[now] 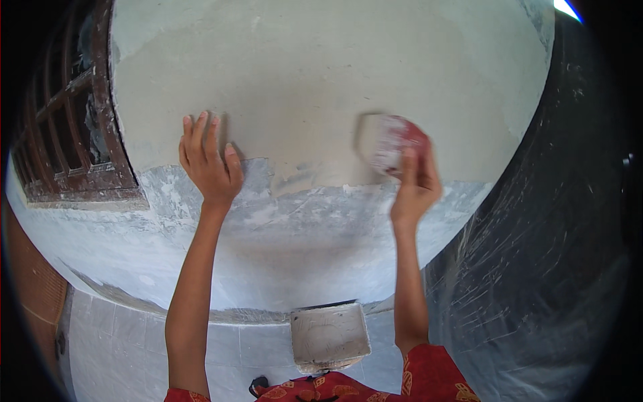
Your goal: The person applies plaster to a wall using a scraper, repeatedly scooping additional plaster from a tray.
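Note:
My left hand [209, 161] rests against the wall with its fingers stretched upward, holding nothing. Pinched between the thumb and fingers of my right hand [416, 194] is a flat red putty spreader [402, 141], its face smeared with whitish filler and slightly blurred. The spreader is at the wall, about level with my left fingertips; whether its edge touches the surface, I cannot tell. Beige filler coats the upper wall [295, 87], ending in a ragged line above bare grey-white plaster [301, 234].
A rectangular tray [328, 335] holding grey-beige filler stands on the grey tiled floor [221, 342] at the wall's foot. At left is a brown wooden window frame [107, 120] with glass panes. Dark, white-splashed plastic sheeting [536, 281] hangs at right.

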Available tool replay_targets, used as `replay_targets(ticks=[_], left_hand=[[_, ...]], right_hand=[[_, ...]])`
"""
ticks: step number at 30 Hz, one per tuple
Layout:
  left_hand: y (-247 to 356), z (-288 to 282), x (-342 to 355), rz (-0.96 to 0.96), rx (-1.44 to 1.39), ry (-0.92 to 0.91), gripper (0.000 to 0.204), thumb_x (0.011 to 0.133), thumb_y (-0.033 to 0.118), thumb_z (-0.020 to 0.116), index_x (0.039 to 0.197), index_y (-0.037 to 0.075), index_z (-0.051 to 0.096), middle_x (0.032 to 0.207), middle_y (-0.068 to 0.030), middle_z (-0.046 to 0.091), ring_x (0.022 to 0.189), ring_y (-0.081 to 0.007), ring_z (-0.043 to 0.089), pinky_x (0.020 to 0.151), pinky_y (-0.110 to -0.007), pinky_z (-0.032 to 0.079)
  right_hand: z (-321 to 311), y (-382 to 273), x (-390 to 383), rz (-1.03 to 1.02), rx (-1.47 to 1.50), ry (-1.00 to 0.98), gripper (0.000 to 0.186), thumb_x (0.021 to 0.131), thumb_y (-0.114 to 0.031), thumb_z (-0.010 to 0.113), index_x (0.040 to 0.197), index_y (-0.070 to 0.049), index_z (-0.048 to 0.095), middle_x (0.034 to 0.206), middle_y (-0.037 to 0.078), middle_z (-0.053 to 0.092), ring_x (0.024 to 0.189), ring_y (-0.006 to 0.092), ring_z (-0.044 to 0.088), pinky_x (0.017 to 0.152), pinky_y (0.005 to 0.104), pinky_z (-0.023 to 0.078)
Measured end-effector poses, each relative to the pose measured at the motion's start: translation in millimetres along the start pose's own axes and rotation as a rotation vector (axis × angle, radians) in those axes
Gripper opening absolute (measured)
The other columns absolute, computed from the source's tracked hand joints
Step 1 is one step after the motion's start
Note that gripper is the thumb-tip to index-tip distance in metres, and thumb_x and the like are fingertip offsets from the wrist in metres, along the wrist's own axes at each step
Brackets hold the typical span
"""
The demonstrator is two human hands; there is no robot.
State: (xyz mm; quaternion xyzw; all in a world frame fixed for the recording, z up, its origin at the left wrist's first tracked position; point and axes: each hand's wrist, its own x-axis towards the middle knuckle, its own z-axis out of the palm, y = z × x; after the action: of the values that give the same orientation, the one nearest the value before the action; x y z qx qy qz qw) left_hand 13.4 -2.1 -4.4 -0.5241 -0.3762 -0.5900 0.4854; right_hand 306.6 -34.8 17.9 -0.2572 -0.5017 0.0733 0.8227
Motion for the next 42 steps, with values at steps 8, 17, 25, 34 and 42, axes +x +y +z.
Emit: replay_targets(ticks=[8, 17, 25, 34, 42], left_hand=[[0, -2, 0, 0.028, 0.038, -0.025, 0.046, 0.093, 0.023, 0.04, 0.135, 0.003, 0.043, 0.138, -0.014, 0.045, 0.134, -0.0345, 0.035, 0.106, -0.046, 0.024], [-4, 1, 0, 0.01, 0.013, -0.01, 0.045, 0.092, 0.02, 0.041, 0.134, 0.003, 0.044, 0.138, -0.0137, 0.045, 0.135, -0.034, 0.034, 0.107, -0.045, 0.023], [-1, 0, 2, 0.036, 0.01, -0.016, 0.045, 0.092, 0.02, 0.041, 0.134, 0.003, 0.044, 0.137, -0.014, 0.046, 0.135, -0.0346, 0.035, 0.106, -0.045, 0.024], [4, 0, 0, 0.04, 0.047, -0.058, 0.046, 0.092, 0.021, 0.041, 0.134, 0.003, 0.044, 0.138, -0.0133, 0.046, 0.136, -0.0328, 0.034, 0.107, -0.045, 0.022], [-2, 2, -1, 0.053, 0.07, -0.067, 0.047, 0.092, 0.022, 0.04, 0.136, 0.004, 0.042, 0.138, -0.0123, 0.046, 0.136, -0.0321, 0.033, 0.108, -0.045, 0.02]], right_hand=[[-11, -5, 14, -0.054, 0.036, 0.098, 0.039, 0.092, -0.011, 0.062, 0.127, 0.003, 0.054, 0.103, 0.011, 0.067, 0.082, 0.012, 0.064, 0.067, 0.0239, 0.054], [27, -5, -13, 0.064, -0.018, -0.065, 0.038, 0.091, -0.013, 0.064, 0.126, 0.001, 0.056, 0.092, 0.008, 0.069, 0.068, 0.0073, 0.059, 0.06, 0.0196, 0.048], [27, -3, -45, -0.077, -0.067, -0.128, 0.031, 0.091, -0.008, 0.063, 0.12, 0.001, 0.061, 0.085, 0.006, 0.068, 0.071, 0.0076, 0.059, 0.059, 0.0212, 0.048], [-35, 9, -2, 0.029, 0.004, 0.135, 0.037, 0.093, -0.012, 0.061, 0.127, 0.002, 0.055, 0.102, 0.01, 0.067, 0.079, 0.0107, 0.063, 0.064, 0.0235, 0.054], [-24, 45, -44, 0.131, -0.13, -0.087, 0.04, 0.091, -0.015, 0.065, 0.125, 0.002, 0.057, 0.105, 0.014, 0.067, 0.085, 0.0127, 0.063, 0.074, 0.0255, 0.052]])
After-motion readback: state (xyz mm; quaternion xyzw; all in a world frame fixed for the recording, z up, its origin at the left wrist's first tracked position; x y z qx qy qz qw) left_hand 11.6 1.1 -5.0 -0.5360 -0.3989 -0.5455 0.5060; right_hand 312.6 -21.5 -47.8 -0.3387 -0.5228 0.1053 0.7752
